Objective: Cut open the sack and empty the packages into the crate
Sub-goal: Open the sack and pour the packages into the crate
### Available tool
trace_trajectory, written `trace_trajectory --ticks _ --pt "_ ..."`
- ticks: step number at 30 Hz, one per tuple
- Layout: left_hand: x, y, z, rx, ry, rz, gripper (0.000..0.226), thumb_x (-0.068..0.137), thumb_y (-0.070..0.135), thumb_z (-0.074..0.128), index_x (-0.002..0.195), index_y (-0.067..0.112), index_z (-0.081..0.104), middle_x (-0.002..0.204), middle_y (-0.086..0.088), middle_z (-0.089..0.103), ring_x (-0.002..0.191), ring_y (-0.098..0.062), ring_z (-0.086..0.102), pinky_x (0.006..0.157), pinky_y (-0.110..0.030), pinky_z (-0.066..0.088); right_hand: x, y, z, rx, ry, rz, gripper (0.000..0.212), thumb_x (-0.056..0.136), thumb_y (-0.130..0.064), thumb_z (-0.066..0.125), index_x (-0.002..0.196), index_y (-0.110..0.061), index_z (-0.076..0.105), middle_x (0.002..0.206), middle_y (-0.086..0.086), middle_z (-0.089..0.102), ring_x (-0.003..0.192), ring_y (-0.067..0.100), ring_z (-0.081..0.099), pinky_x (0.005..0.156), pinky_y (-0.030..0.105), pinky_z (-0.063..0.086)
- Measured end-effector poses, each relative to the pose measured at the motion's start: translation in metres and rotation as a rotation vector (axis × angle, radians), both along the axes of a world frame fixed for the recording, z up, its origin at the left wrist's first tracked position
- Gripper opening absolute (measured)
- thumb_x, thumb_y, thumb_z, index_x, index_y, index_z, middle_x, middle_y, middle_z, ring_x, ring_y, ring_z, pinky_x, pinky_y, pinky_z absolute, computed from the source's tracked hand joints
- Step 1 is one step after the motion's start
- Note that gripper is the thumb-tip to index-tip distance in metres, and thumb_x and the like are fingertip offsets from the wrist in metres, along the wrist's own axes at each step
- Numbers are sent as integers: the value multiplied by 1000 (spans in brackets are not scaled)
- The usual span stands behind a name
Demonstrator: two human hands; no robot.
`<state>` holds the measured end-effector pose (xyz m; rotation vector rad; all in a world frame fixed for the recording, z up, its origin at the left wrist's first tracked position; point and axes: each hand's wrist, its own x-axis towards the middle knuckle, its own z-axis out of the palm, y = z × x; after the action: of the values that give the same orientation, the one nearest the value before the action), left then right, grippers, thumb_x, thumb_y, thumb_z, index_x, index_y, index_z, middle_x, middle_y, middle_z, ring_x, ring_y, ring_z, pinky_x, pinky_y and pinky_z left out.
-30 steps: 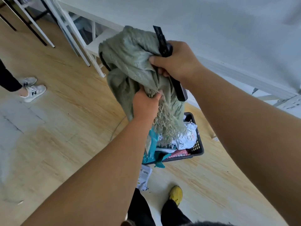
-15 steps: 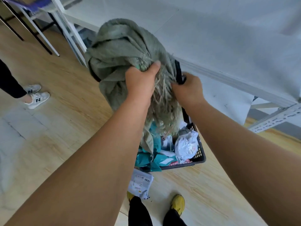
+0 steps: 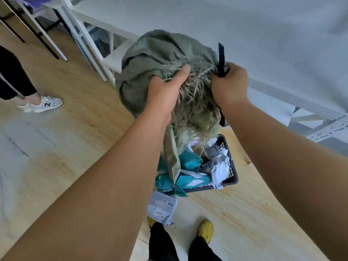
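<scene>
While two bare forearms reach forward from the bottom of the view, yellow shoes and dark trouser legs are seen lowest, planted on a pale wooden floor. Just ahead of the toes, one grey parcel with a printed label lies on the floor, outside the crate. Beyond it a dark plastic crate is seen, heaped with teal and silver-grey mailer packages.

Above the crate, a grey-green woven sack is held aloft, its frayed cut edge hanging down towards the packages. The left hand is clenched on the frayed fabric; the right hand is closed on the sack's other side together with a black utility knife, whose end sticks upward.

The sack is judged light, limp and mostly emptied; its loose weave should bunch easily, so firmer cloth behind the fringe is the better place to grip. The mailers look soft and slippery.

Farther off, a white surface is seen behind the sack, white frame legs at upper left, and a bystander's grey sneaker at the left.
</scene>
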<state>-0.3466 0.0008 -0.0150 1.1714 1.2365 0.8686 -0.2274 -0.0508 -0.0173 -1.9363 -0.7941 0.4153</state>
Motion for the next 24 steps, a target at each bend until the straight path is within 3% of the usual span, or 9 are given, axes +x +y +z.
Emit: trace_trajectory --ticks 3,7,10,14,16,18,20,21,24 --pt "-1 -6 -4 -2 3 -53 45 70 46 80 99 20 59 106 5 66 101 -13 63 96 -38 49 5 1 2 -40 -34 -16 11 88 -12 57 93 -4 63 72 5 55 74 19 50 54 26 35" --pt "-11 -18 -26 -86 124 -80 65 78 43 75 129 16 45 122 6 55 114 -16 52 102 -36 42 10 3 5 -106 -1 -10 4 87 -10 56 87 -12 59 67 -1 52 72 21 50 58 23 36" --pt "-14 -33 -43 -87 155 -151 85 74 37 80 143 20 33 141 3 49 131 -20 45 109 -37 34 10 10 14 -62 33 -24 18 86 -17 60 68 -17 54 60 -5 48 67 19 50 56 24 36" --pt "-4 -51 -53 -9 330 -233 30 83 13 71 108 8 56 103 -13 66 103 -28 63 78 -22 41 -1 24 23 -81 148 157 17 69 -22 74 77 -7 69 63 4 60 63 21 59 65 39 56" --pt "1 -50 -43 -55 410 -216 8 93 13 58 94 7 53 78 -18 56 87 -25 58 79 -27 46 -7 26 28 -73 183 307 21 69 -21 80 74 -7 66 61 6 61 55 20 58 59 35 55" --pt "1 -41 -35 -77 466 -135 21 102 11 40 115 3 54 85 -16 58 84 -24 55 98 -31 39 -6 25 31 -48 182 390 24 75 -21 80 72 -11 59 60 2 59 50 15 55 52 26 51" --pt "-1 -25 -41 -52 415 -86 30 101 14 43 126 5 57 107 -14 66 93 -31 61 99 -27 38 -1 19 28 -38 119 395 26 76 -30 80 74 -19 57 62 -6 56 55 10 55 56 25 49" --pt "2 -17 -43 -67 348 -67 25 97 13 51 119 6 61 113 -13 67 100 -32 62 99 -26 41 3 16 23 -30 78 367 25 76 -34 80 77 -23 57 64 -9 55 61 10 55 61 28 50" --pt "6 1 -30 -3 240 84 12 86 11 64 98 10 62 102 -12 68 94 -35 66 85 -49 56 4 4 6 21 27 189 35 77 -36 77 107 -25 63 77 -19 54 78 9 57 76 26 50"
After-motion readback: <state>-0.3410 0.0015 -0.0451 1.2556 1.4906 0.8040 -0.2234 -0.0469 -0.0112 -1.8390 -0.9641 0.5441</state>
